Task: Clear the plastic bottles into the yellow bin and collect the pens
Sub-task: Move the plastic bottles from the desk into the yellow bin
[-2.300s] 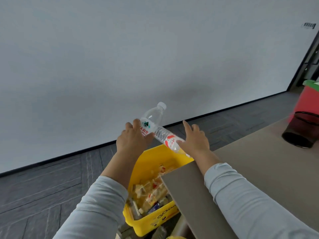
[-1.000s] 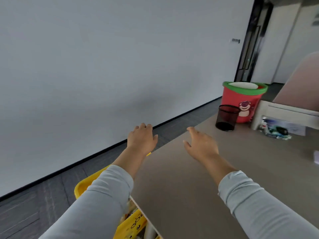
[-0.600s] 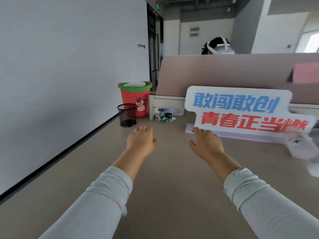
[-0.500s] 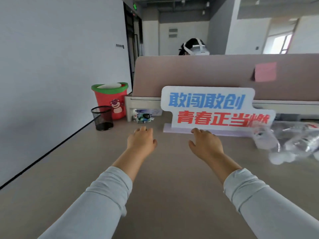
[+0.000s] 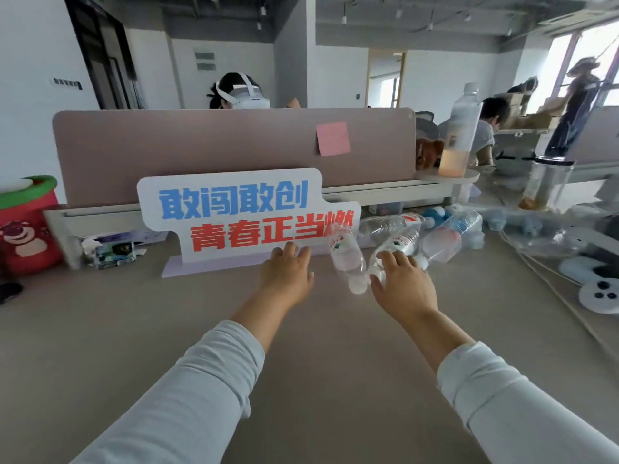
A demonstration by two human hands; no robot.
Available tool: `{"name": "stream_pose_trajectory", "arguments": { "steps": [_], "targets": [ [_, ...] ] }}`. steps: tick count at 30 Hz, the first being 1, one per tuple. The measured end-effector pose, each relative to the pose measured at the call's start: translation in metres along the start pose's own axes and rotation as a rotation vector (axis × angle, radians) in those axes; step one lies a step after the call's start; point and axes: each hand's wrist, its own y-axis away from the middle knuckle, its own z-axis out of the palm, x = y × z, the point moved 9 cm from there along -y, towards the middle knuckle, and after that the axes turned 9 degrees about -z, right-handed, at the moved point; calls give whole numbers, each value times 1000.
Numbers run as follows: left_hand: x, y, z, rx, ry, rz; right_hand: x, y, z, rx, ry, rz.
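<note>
Both hands point(image 5: 286, 274) point(image 5: 403, 283) hang open and empty beside the sign point(image 5: 241, 216); the bottles point(image 5: 346, 254) look light, slippery, best gripped mid-body.

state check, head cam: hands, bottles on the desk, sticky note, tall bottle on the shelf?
left hand: open, empty, above the desk
right hand: open, over the bottles, no grip yet
nearest bottle: lying down, capped
bottle under the right hand: lying down
sticky note: stuck on the divider
tall bottle: upright, liquid only near the bottom
</note>
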Motion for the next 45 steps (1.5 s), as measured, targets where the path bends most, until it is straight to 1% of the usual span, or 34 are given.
{"name": "stream_pose_trajectory", "arguments": {
  "steps": [3,6,9,12,14,16,20,23,26,32,34,40,45],
  "targets": [
    [38,-9,9,-34,23,73,29,15,-1,20,6,56],
    [65,-20,19,-115,56,115,52,23,7,-6,-10,117],
    [82,-33,27,-220,65,107,63,23,10,-12,-57,157],
    [91,-45,37,-329,66,86,63,23,13,-16,-69,146],
    [92,-47,44,-382,40,77,63,23,14,-11,-78,140],
    [90,-45,48,-408,66,39,64,22,14,-10,-82,139],
    [81,-39,53,-336,81,-34,64,20,17,-12,-106,133],
    [66,-34,58,-237,107,-87,61,19,18,-12,-105,120],
    [54,-24,57,-130,160,-93,57,17,18,-17,-90,101],
    [36,-21,22,42,286,-123,27,3,22,1,-52,0],
    [32,-21,15,66,328,-134,20,-5,30,-27,-46,1],
    [20,-21,2,115,350,-155,17,-35,61,-158,-2,114],
    [17,-20,-1,103,355,-152,23,-39,77,-197,-106,211]
  ]
}}
